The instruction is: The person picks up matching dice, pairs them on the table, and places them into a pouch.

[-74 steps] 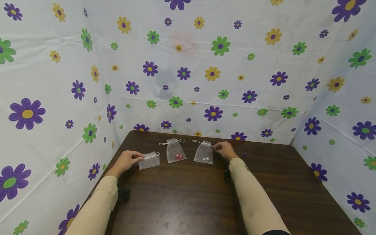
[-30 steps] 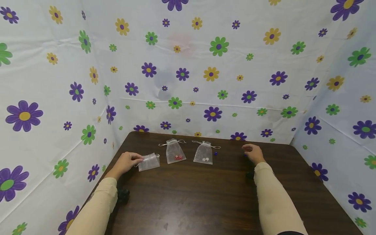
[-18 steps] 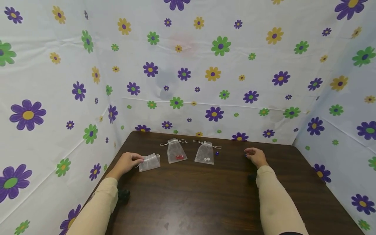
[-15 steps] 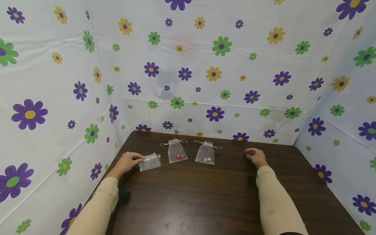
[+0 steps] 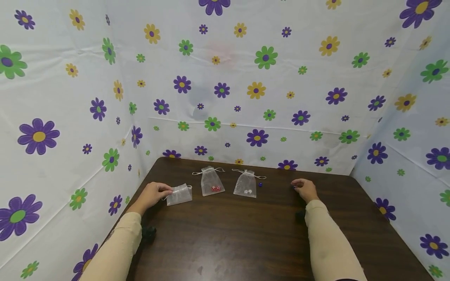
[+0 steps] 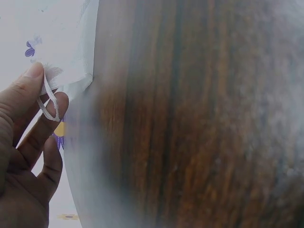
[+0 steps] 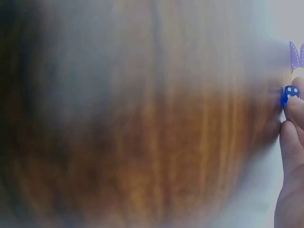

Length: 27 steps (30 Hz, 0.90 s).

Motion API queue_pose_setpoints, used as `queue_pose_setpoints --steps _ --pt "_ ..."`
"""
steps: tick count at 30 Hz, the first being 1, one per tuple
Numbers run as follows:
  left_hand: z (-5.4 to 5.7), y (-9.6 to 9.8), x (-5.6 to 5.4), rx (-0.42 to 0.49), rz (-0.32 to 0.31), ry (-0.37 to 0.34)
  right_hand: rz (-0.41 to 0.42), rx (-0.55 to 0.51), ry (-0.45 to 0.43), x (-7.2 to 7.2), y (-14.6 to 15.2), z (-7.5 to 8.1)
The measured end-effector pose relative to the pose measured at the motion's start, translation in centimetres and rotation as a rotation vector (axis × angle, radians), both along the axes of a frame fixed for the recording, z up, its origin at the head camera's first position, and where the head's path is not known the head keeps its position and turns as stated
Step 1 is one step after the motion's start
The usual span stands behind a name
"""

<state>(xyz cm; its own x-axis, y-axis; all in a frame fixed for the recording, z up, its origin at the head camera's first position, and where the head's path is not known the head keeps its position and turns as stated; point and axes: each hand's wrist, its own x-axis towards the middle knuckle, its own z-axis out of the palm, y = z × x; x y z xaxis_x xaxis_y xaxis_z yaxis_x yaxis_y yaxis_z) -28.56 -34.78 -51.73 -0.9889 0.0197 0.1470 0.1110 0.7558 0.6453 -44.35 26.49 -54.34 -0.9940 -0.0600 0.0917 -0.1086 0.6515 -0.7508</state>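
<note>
My left hand [image 5: 154, 193] pinches the edge of a small sheer white drawstring bag [image 5: 180, 196] at the left of the table. A loop of its cord [image 6: 49, 102] hangs by the fingers in the left wrist view. At the right, my right hand [image 5: 307, 190] pinches a blue die [image 7: 291, 90] with white dots between thumb and fingertips. A second blue die [image 5: 260, 184] lies beside a sheer bag [image 5: 245, 181] that has white dice [image 5: 248, 191] in it. Left of that one, another sheer bag [image 5: 210, 176] contains red dice [image 5: 216, 188].
The dark wooden table [image 5: 225, 238] has rounded far corners. White cloth walls [image 5: 225, 78] printed with purple, green and yellow flowers stand behind it and on both sides.
My right hand has moved right from beside the bag with white dice, where a blue die now lies, and has picked the other blue die. My left hand stays on its bag.
</note>
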Motion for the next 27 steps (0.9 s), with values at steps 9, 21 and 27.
queue_pose_setpoints --steps 9,21,27 --pt "-0.1 0.4 -0.3 -0.013 -0.003 0.007 0.08 -0.058 -0.023 -0.3 -2.5 1.1" --pt "-0.3 0.7 -0.5 -0.009 -0.005 -0.022 0.193 -0.146 -0.047 -0.5 -7.4 1.9" --pt "0.0 1.0 -0.6 -0.016 0.005 -0.025 0.232 -0.123 -0.041 -0.4 -9.3 1.6"
